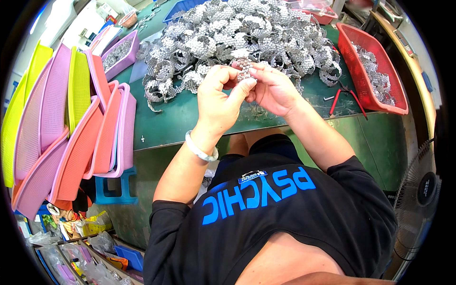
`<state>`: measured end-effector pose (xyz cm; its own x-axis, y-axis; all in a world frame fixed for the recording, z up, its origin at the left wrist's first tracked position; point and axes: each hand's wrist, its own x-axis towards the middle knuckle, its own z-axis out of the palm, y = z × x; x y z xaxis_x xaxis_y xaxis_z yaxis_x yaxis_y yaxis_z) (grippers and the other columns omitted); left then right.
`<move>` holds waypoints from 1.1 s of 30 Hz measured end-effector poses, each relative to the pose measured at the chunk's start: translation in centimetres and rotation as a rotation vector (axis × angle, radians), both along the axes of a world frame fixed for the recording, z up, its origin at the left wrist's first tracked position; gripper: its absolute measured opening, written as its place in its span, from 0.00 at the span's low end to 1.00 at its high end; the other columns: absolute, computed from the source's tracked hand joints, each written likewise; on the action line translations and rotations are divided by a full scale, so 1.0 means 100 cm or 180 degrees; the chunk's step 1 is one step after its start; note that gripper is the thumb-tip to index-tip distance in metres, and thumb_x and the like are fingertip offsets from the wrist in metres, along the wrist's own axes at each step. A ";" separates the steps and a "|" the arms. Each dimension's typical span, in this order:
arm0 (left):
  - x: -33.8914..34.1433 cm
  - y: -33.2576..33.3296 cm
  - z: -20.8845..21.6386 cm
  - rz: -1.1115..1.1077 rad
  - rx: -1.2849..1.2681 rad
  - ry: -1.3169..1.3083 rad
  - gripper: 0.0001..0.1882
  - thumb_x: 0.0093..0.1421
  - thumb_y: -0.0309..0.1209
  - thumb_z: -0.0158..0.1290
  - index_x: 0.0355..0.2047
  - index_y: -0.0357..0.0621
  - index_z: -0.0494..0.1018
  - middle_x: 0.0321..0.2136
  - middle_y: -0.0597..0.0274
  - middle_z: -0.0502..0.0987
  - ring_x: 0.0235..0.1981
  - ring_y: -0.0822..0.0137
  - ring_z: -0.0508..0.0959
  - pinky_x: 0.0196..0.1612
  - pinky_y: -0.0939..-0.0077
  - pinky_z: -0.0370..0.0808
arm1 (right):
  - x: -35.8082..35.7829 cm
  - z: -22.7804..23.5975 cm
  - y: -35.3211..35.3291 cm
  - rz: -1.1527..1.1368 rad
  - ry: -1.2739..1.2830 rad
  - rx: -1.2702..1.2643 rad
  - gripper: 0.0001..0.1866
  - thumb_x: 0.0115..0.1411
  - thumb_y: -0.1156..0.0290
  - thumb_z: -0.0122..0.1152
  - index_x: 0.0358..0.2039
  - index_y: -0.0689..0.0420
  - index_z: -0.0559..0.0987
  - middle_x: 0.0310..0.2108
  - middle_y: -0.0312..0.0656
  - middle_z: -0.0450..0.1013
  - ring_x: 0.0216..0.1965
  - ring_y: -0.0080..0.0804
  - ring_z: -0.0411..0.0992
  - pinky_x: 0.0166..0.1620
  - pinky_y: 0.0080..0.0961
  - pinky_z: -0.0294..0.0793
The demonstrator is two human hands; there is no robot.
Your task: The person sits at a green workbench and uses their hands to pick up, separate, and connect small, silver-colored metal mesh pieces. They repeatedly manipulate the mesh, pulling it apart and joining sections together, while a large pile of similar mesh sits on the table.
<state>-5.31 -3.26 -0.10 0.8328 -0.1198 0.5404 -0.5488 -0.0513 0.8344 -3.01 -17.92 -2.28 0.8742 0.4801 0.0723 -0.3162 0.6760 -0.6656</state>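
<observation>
Between my two hands, just above the table's near side, is a silver metal link band (pixel 244 69). My left hand (pixel 221 97) pinches it from the left with thumb and fingers. From the right, the fingertips of my right hand (pixel 274 89) close on the same band. Part of the band is hidden behind my fingers. A large heap of similar silver link bands (pixel 213 40), many of them curled into loops, lies right behind my hands. To the right on the table rest red-handled pliers (pixel 346 97) beside a small grey metal piece (pixel 328 99).
The green table (pixel 166 124) carries a red basket (pixel 396 90) of link bands at right and a purple basket (pixel 128 61) of small metal parts at left. Stacked plastic baskets (pixel 76 161) rise at the left, near a blue stool (pixel 118 190). A fan (pixel 422 190) stands at right.
</observation>
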 end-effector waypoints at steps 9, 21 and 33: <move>0.003 0.001 -0.006 0.0075 0.0089 -0.0058 0.06 0.48 0.24 0.60 0.23 0.37 0.73 0.21 0.65 0.68 0.21 0.76 0.70 0.24 0.83 0.66 | 0.002 -0.006 0.001 0.0018 0.0055 0.0032 0.14 0.61 0.72 0.48 0.46 0.63 0.70 0.30 0.42 0.72 0.26 0.29 0.71 0.29 0.23 0.71; 0.000 0.002 -0.010 0.0072 0.0413 -0.0147 0.07 0.46 0.22 0.60 0.25 0.37 0.73 0.24 0.63 0.70 0.24 0.74 0.71 0.27 0.82 0.68 | 0.008 -0.011 -0.002 0.0070 -0.0219 -0.0030 0.13 0.60 0.74 0.46 0.46 0.62 0.71 0.34 0.42 0.73 0.32 0.27 0.72 0.33 0.24 0.71; -0.003 0.004 -0.015 0.0085 0.0533 -0.0069 0.09 0.45 0.24 0.61 0.28 0.39 0.74 0.28 0.62 0.72 0.26 0.73 0.71 0.29 0.82 0.67 | 0.006 -0.004 -0.009 -0.0345 -0.0423 -0.0387 0.12 0.59 0.77 0.47 0.44 0.61 0.71 0.38 0.41 0.73 0.35 0.26 0.72 0.38 0.23 0.71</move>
